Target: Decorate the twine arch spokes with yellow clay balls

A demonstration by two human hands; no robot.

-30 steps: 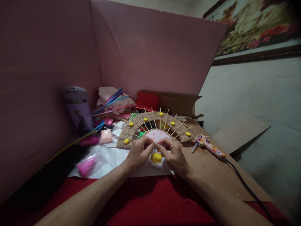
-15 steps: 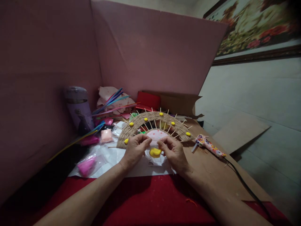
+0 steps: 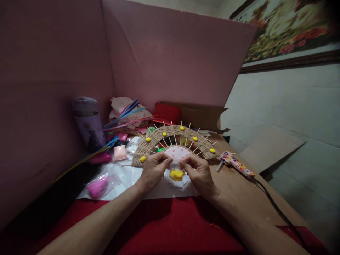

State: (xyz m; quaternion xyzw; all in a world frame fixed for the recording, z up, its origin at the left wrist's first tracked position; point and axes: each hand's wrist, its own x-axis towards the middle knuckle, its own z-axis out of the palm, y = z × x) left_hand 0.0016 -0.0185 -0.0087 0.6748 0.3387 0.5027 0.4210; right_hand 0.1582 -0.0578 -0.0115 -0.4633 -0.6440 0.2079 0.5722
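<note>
My left hand and my right hand meet in front of me, each pinching the top of a small clear plastic bag that holds a lump of yellow clay. Just behind my fingers lies a half-round fan of woven twine with toothpick spokes and several yellow clay dots on its rim. A pink dotted half-disc sits at the fan's centre.
A flowered glue gun with a black cord lies to the right on the brown board. At left are a purple bottle, bags of pink clay, coloured sticks and white paper. Pink cardboard walls stand behind.
The bag with yellow clay rose a little half a second ago and has come slightly down again. My fingers have drawn closer together at its top.
</note>
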